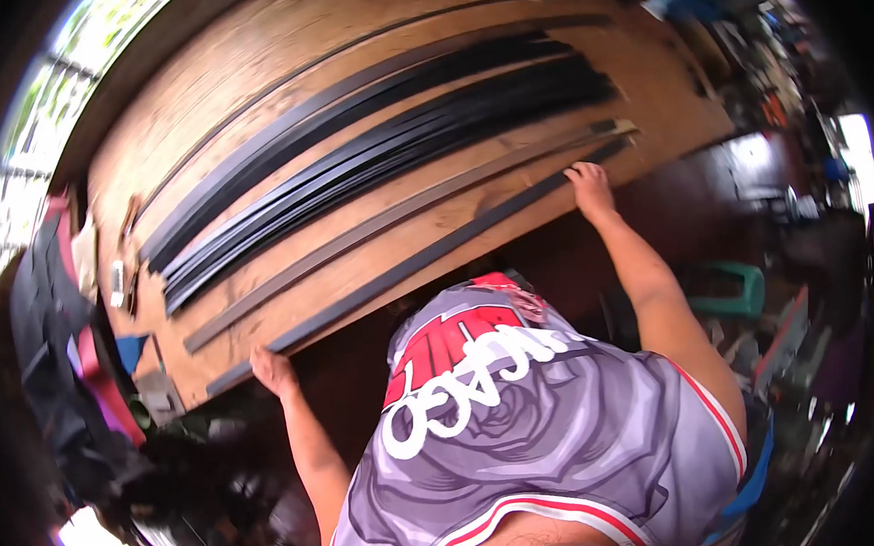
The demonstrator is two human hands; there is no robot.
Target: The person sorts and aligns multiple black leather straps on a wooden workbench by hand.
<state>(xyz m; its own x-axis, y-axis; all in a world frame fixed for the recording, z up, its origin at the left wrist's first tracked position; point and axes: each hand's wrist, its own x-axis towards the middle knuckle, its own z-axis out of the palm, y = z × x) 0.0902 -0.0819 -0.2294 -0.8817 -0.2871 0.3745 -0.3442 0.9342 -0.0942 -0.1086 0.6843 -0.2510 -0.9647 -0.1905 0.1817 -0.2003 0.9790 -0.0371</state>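
A long, narrow dark grey strip lies along the near edge of a wooden board tabletop. My left hand grips its near side toward the left end, fingers closed at the edge. Toward the right end, my right hand holds the same strip, its fingers bent over it. Just beyond runs a brown strip, roughly parallel to it. Farther back, a thick bundle of black strips spreads across the board.
Another group of dark strips lies toward the back, with a thin strip behind it. Small scraps sit at the board's left end. Dark cloth hangs at the left. A green plastic stool stands at the right among clutter.
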